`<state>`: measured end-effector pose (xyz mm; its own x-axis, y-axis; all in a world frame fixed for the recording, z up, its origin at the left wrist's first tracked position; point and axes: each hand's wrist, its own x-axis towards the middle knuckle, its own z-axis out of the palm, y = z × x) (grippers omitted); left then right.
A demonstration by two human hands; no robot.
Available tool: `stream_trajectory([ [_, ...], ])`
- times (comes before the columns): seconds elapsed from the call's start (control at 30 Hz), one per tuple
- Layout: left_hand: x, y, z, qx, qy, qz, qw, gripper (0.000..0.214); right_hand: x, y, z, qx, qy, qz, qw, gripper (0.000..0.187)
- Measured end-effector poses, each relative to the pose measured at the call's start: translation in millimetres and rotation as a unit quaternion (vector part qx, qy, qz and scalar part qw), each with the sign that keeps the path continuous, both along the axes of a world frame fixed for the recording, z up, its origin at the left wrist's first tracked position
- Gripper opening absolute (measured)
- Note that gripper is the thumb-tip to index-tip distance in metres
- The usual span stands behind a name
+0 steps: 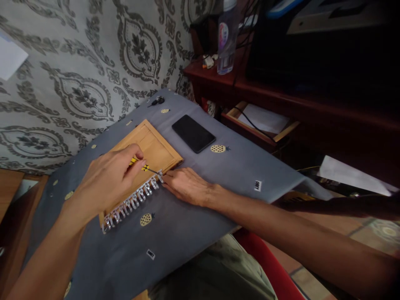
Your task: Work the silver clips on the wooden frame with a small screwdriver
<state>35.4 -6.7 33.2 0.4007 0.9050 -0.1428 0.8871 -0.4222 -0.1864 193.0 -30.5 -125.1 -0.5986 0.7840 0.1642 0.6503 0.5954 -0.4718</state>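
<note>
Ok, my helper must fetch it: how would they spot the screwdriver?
On the grey pineapple-print cloth lies a light wooden board edged with a row of metal clips. The left hand grips a slim yellow-and-black screwdriver there, the only yellow tool.

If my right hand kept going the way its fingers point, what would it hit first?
The right hand would meet the end of the metal clip row along the wooden board first; its fingertips look almost on it already, beside the screwdriver tip, though depth is unclear.
</note>
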Motion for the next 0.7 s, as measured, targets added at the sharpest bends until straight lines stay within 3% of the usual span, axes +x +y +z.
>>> stream_trajectory([
  [0.17, -3.2, -2.4, -4.3, 0.055, 0.02, 0.026, 0.998, 0.041, -0.8, 0.9, -0.8, 0.003, -0.012, 0.004, 1.0, 0.016],
  [0.47, 0.3, -0.4, -3.2, -0.006, -0.037, 0.026, 0.999, 0.04, -0.8, 0.0, -1.1, 0.01, -0.006, 0.003, 1.0, 0.017],
  [0.7, -7.3, -0.2, -0.7, -0.012, -0.042, 0.013, 0.999, 0.041, -1.1, -0.7, 1.5, 0.001, -0.018, 0.008, 1.0, 0.02],
])
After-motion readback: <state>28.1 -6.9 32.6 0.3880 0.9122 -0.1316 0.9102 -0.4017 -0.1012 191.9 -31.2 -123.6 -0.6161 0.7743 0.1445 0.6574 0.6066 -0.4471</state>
